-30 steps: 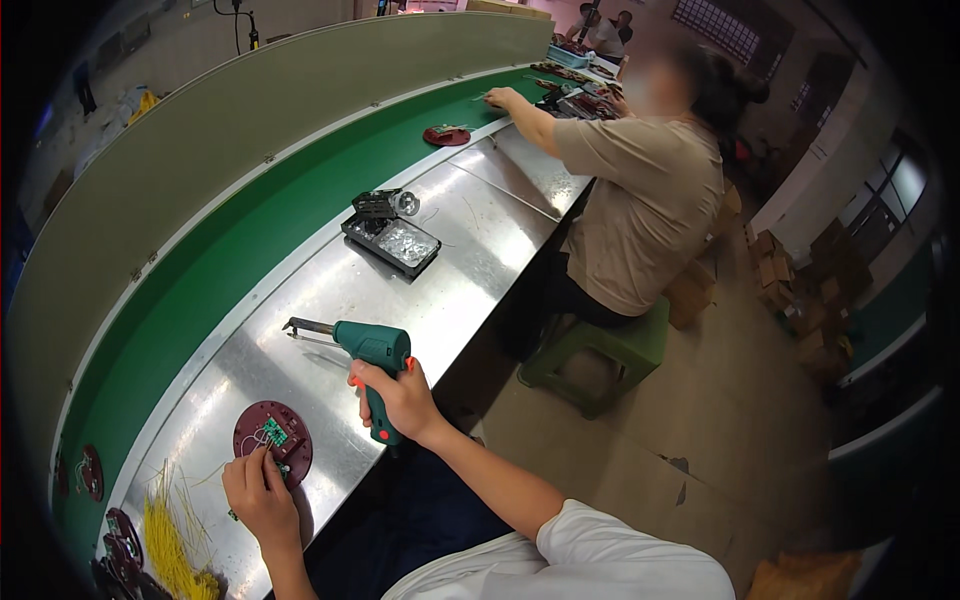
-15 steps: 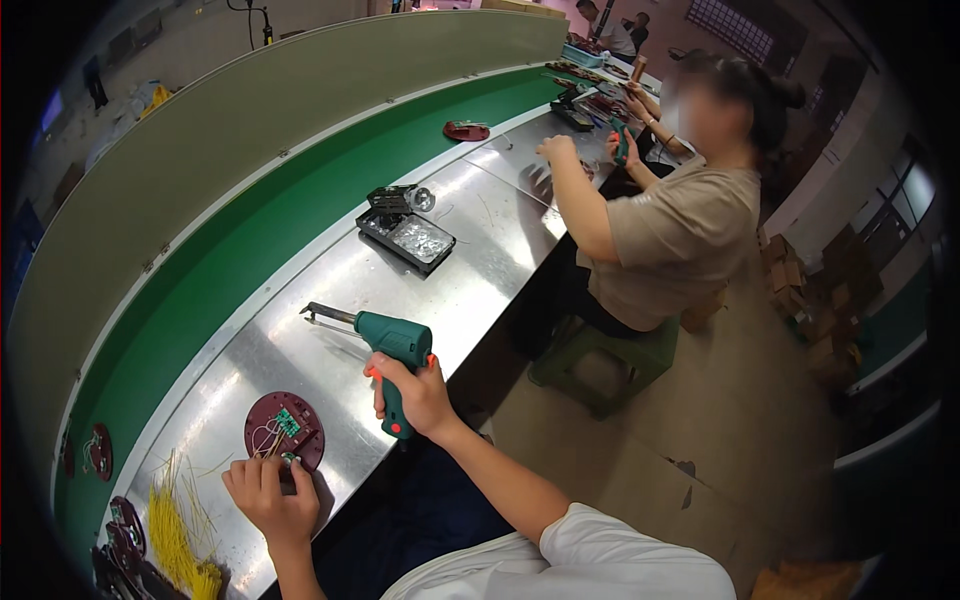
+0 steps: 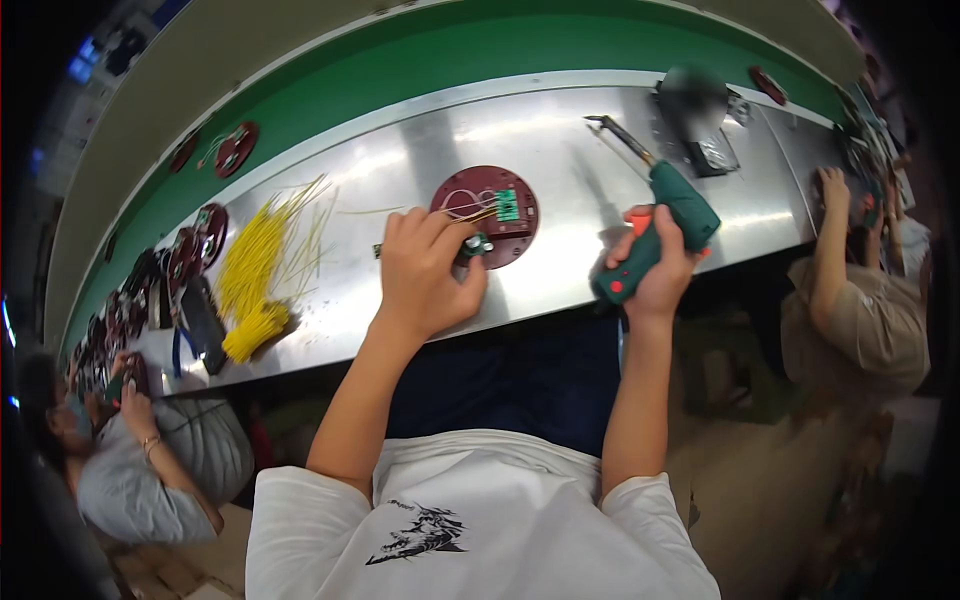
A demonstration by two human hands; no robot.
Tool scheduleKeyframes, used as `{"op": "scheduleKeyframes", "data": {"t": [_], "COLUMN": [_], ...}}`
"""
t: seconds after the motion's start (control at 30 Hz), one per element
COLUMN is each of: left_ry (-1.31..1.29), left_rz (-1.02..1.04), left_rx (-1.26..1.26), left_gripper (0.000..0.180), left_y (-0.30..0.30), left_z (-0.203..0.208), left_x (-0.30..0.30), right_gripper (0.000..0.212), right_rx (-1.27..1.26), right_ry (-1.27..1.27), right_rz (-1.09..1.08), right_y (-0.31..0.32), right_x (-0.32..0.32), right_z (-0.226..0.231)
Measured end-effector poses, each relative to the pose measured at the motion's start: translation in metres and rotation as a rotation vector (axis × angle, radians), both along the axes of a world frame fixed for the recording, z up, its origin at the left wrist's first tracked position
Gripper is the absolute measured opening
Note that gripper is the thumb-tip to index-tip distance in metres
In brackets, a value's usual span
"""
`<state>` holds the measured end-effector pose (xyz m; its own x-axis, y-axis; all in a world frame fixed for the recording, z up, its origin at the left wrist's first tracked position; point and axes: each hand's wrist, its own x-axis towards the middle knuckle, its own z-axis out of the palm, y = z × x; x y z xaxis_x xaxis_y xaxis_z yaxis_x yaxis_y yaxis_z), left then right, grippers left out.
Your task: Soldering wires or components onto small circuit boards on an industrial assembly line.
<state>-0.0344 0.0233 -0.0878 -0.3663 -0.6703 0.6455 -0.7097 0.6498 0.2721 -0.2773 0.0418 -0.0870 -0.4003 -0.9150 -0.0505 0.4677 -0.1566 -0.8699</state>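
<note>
My right hand (image 3: 660, 275) is wrapped round the handle of a green soldering gun (image 3: 682, 205) with orange parts. Its dark barrel points up and to the left, with the tip in the air, apart from the work. My left hand (image 3: 425, 275) is closed at the lower left edge of a round maroon disc (image 3: 518, 245) lying on the metal bench. Between its thumb and fingers is a small green-and-silver electronic part (image 3: 478, 243). On the disc sit a green circuit board (image 3: 507, 205) and thin pale wires (image 3: 462, 200).
Left of my left hand lies a bundle of yellow wires (image 3: 250, 265). Beyond it are more maroon discs (image 3: 210, 232) and a dark case (image 3: 202, 325). A black soldering stand (image 3: 715, 155) is at the back right. Co-workers sit at left (image 3: 165, 470) and right (image 3: 855, 320).
The view has swung from the right-hand co-worker to the bench before me. My left hand stays at the disc, and my right hand keeps its grip on the soldering gun.
</note>
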Motion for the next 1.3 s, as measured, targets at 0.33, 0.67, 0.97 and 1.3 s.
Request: {"op": "scheduleKeyframes", "data": {"t": [0.33,0.67,0.97,1.3], "left_ry": [0.019,0.026,0.035,-0.068], "left_rz": [-0.038,-0.035,-0.031,-0.041], "left_rx": [0.020,0.022,0.012,-0.064], "left_gripper": [0.019,0.015,0.016,0.017], "left_y": [0.002,0.002,0.001,-0.005], "left_z": [-0.001,-0.001,-0.002,0.003], "left_x": [0.010,0.009,0.010,0.015], "right_gripper": [0.028,0.028,0.029,0.029], "right_rx": [-0.074,-0.078,-0.062,-0.073], "right_ry": [0.053,0.084,0.082,0.046], "right_rz": [-0.047,-0.042,-0.053,-0.052], "right_y": [0.000,0.000,0.000,0.001], "right_x": [0.007,0.006,0.008,0.005], "right_z": [-0.001,-0.003,-0.002,-0.006]}}
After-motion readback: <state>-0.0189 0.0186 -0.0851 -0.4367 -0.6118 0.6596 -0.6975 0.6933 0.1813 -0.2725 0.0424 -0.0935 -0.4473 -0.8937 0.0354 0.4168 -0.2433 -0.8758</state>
